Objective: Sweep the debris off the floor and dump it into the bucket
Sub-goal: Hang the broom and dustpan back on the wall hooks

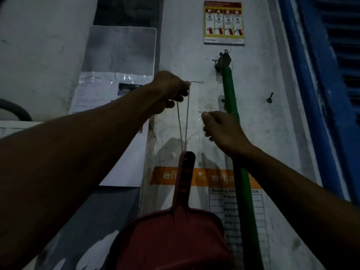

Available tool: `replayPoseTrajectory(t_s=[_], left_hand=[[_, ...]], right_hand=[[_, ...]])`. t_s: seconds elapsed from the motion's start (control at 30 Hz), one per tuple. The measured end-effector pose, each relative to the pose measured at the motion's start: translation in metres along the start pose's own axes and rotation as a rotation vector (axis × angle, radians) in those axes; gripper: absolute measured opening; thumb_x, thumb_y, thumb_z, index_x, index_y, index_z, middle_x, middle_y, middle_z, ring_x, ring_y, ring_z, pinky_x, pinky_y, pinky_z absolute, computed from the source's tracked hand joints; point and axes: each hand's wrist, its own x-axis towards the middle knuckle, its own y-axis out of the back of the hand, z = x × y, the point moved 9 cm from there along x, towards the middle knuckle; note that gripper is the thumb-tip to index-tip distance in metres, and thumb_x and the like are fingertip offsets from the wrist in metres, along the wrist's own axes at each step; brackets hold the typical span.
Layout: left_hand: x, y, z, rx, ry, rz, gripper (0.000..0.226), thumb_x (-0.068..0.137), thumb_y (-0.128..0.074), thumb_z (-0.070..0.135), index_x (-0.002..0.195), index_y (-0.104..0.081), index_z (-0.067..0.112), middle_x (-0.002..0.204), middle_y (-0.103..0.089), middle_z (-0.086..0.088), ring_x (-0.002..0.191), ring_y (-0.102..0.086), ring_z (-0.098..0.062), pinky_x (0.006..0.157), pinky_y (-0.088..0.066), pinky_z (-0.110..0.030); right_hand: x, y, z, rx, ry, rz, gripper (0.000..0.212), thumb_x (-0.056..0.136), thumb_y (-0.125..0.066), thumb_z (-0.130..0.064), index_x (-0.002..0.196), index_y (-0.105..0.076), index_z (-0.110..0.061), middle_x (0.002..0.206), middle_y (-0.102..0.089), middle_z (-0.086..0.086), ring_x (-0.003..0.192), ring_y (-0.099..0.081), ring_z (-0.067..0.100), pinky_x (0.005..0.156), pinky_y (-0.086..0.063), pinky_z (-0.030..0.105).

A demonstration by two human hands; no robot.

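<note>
Left hand [171,90], raised against the white wall [257,123], pinches the looped string [187,117] from which the red dustpan [171,236] hangs, handle uppermost. Right hand [224,131], fingers loosely curled and holding nothing, hovers just in front of the green broom handle [230,94], which hangs from a wall hook [224,59] beside the dustpan, below a fire-extinguisher poster [224,23]

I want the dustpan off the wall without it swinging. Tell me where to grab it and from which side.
Grip the dustpan by its handle, coming from the right with the free right hand. The handle stands upright below the string that the left hand pinches, and the green broomstick hangs close on that side, so reach in front of it.
</note>
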Motion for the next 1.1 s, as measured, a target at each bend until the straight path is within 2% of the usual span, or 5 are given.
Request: replayPoseTrajectory(t_s=[0.07, 0.2, 0.4, 0.73, 1.1], left_hand=[[-0.003, -0.003, -0.003, -0.002, 0.018, -0.039, 0.02, 0.093, -0.062, 0.024, 0.106, -0.064, 0.009, 0.092, -0.066, -0.001, 0.08, -0.061, -0.012, 0.059, -0.046, -0.022], [-0.01, -0.004, -0.01, 0.008, 0.046, -0.101, 0.02, 0.092, -0.064, 0.024, 0.103, -0.065, 0.008, 0.092, -0.065, -0.004, 0.076, -0.059, -0.012, 0.056, -0.047, -0.021], [-0.022, 0.011, -0.02, -0.062, 0.12, -0.182, 0.017, 0.091, -0.064, 0.017, 0.1, -0.066, 0.003, 0.071, -0.056, -0.003, 0.05, -0.046, -0.006, 0.042, -0.039, -0.015], [-0.06, 0.024, -0.022, -0.031, 0.094, -0.403, 0.009, 0.087, -0.064, 0.005, 0.085, -0.07, 0.011, 0.083, -0.066, -0.004, 0.076, -0.059, -0.013, 0.053, -0.052, -0.017], [-0.068, 0.01, 0.044, 0.379, -0.556, -0.1, 0.014, 0.09, -0.063, 0.01, 0.095, -0.051, 0.01, 0.088, -0.052, -0.004, 0.081, -0.053, -0.024, 0.068, -0.047, -0.035]], right_hand=[[-0.008, -0.023, -0.003, 0.295, -0.193, -0.135, 0.018, 0.099, -0.054, -0.039, 0.091, -0.061, -0.024, 0.088, -0.068, 0.001, 0.077, -0.069, 0.013, 0.066, -0.06, 0.028], [-0.017, -0.041, -0.02, 0.576, -0.326, -0.174, 0.01, 0.094, -0.063, -0.021, 0.092, -0.064, -0.012, 0.079, -0.072, 0.005, 0.065, -0.072, 0.012, 0.059, -0.06, 0.026], [-0.027, -0.017, -0.032, 0.567, -0.383, 0.084, 0.009, 0.095, -0.061, -0.013, 0.087, -0.063, -0.009, 0.066, -0.059, 0.003, 0.04, -0.055, 0.004, 0.043, -0.048, 0.02], [-0.04, 0.036, -0.059, 0.407, -0.404, 0.297, 0.007, 0.094, -0.059, -0.005, 0.089, -0.063, -0.001, 0.062, -0.053, 0.007, 0.037, -0.048, 0.01, 0.04, -0.043, 0.021], [-0.013, 0.095, -0.088, 0.066, -0.291, 0.379, 0.02, 0.092, -0.061, -0.006, 0.073, -0.058, -0.004, 0.073, -0.065, 0.017, 0.05, -0.06, 0.02, 0.045, -0.049, 0.026]])
